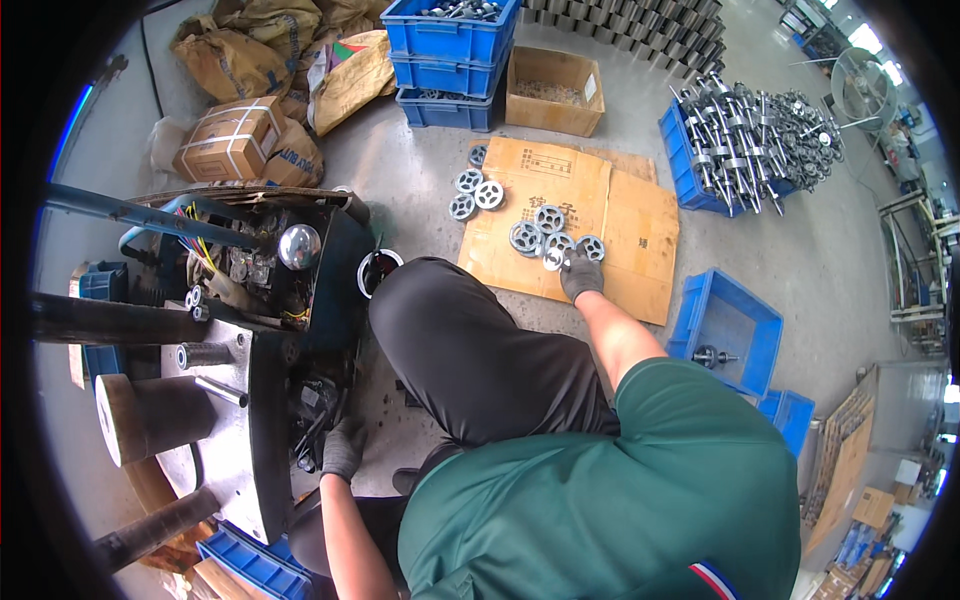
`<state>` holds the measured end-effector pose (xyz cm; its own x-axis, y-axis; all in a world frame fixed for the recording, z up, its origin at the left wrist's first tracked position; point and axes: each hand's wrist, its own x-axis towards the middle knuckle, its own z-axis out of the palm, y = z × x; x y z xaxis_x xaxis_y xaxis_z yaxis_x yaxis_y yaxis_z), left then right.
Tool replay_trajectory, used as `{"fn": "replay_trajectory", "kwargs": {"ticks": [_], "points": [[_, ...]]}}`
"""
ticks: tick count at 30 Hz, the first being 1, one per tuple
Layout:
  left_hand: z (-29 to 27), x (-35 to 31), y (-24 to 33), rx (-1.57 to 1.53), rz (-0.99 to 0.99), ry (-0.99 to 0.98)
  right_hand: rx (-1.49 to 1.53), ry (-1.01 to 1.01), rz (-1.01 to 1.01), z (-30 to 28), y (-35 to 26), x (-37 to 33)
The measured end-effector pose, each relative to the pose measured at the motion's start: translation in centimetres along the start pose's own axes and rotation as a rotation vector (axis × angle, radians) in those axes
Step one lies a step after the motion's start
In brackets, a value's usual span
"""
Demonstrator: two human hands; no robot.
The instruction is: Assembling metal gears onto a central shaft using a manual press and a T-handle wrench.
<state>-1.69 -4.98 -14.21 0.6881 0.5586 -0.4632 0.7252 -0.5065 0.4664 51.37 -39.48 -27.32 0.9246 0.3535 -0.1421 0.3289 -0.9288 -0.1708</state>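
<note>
My right hand (pixel 580 274), in a dark grey glove, reaches out over a flattened cardboard sheet (pixel 635 270) on the floor. Its fingers are closed on a spoked metal wheel (pixel 557 252) at the near side of a small cluster. Another spoked wheel (pixel 591 247) lies right beside the fingertips. More such wheels (pixel 489 195) lie at the sheet's left edge. My left hand (pixel 344 450), also gloved, is low beside the machine, close to some black cable-like parts (pixel 318 405). Its fingers are too dark and partly hidden to read.
At my left stands a machine with a steel plate (pixel 235 430), thick round bars and a shiny ball knob (pixel 299 246). Stacked blue crates (pixel 450 45) and an open carton (pixel 553 92) stand ahead. To the right are a crate of metal shafts (pixel 690 160) and another blue crate (pixel 735 320).
</note>
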Motion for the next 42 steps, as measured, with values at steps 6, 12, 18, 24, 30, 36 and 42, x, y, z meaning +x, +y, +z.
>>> {"fn": "replay_trajectory", "kwargs": {"ticks": [6,12,18,24,30,36,42], "points": [[1.3,1.1,-2.7,-0.021,0.059,0.086,0.155,-0.272,0.125,-2.6,-0.1,1.2],[0.0,0.6,0.4,-0.016,0.005,-0.011,0.145,-0.155,0.155,-1.0,-0.5,0.0],[2.1,1.4,-3.0,-0.133,-0.045,-0.059,0.061,0.047,0.139,1.3,-0.7,-1.0],[0.6,0.1,-1.0,-0.034,-0.014,-0.056,0.09,-0.292,0.261,-0.8,-1.8,3.5],[0.2,0.1,0.1,-0.018,0.034,0.015,-0.078,-0.345,0.121,-1.4,-0.7,5.7],[-1.1,-0.1,2.3,0.076,0.024,-0.023,-0.05,-0.316,0.086,-2.4,-0.2,5.9],[-0.6,0.0,1.7,0.033,-0.01,-0.033,-0.129,-0.404,0.065,-3.6,-0.6,5.3]]}}
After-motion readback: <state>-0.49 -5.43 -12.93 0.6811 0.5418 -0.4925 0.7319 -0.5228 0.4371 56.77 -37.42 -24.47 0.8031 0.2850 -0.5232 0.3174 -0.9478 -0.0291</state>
